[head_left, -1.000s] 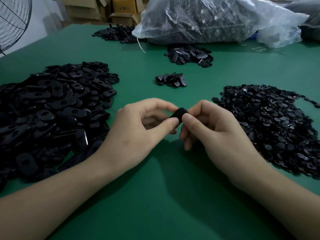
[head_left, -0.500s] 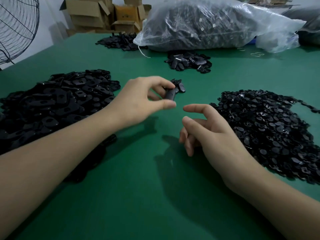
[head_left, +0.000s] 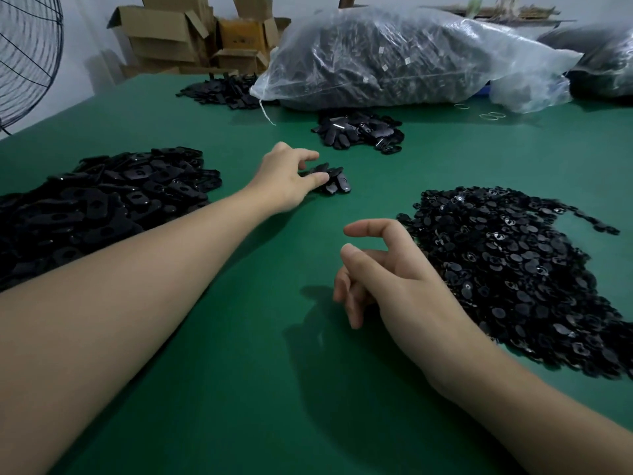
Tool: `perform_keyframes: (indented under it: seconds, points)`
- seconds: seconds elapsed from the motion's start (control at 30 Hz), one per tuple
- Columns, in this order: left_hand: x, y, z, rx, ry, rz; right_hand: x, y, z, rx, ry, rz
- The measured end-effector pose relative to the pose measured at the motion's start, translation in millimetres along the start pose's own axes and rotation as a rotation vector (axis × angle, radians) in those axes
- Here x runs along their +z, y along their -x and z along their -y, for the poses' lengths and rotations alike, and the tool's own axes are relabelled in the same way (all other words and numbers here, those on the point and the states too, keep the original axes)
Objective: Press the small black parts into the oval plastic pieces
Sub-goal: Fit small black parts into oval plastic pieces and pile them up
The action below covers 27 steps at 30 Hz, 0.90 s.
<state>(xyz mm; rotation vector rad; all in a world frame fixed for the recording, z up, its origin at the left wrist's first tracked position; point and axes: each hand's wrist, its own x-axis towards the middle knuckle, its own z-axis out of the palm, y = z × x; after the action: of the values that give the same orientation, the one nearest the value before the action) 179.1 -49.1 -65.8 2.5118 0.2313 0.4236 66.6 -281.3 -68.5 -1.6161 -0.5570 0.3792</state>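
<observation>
Lin: Right hand [head_left: 387, 275] has let go since a second ago. It's empty now, fingers loosely curled, hovering over the green table [head_left: 239, 389] just beside the heap of small black parts [head_left: 513, 269]. Left hand [head_left: 287, 176] has carried the joined piece forward to the small pile [head_left: 334, 181] mid-table.

Sam: Left grip?

Lin: Thumb and fingertips curled at the pile's near edge. Can't tell whether they pinch the piece or have dropped it, black on black.

Sam: Risks?

Lin: Three, I'd say. An insert not fully seated pops out when it lands. Right forearm sits close to the small parts, so a careless reach scatters them. Left forearm passes right by the oval plastic pieces [head_left: 102, 200], so the pull-back could drag some out.

Sam: Further out?

Lin: Another loose pile [head_left: 359, 132] lies beyond the small one, apart for now. If the small one spreads, they mix. Clear bag [head_left: 394, 56] behind that, well apart from both hands.
</observation>
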Motion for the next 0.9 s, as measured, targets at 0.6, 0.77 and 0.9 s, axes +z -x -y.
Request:
perform_keyframes:
  seconds: [0.6, 0.77, 0.9]
  points:
    - [-80, 16, 45, -0.293, -0.868, 0.052, 1, 0, -3, -0.046, 0.075, 0.026]
    - [-79, 17, 47, -0.285, -0.822, 0.000, 0, 0, -3, -0.059, 0.093, 0.022]
    - [-81, 22, 49, -0.264, -0.709, -0.044, 0, 0, -4, -0.063, 0.096, 0.019]
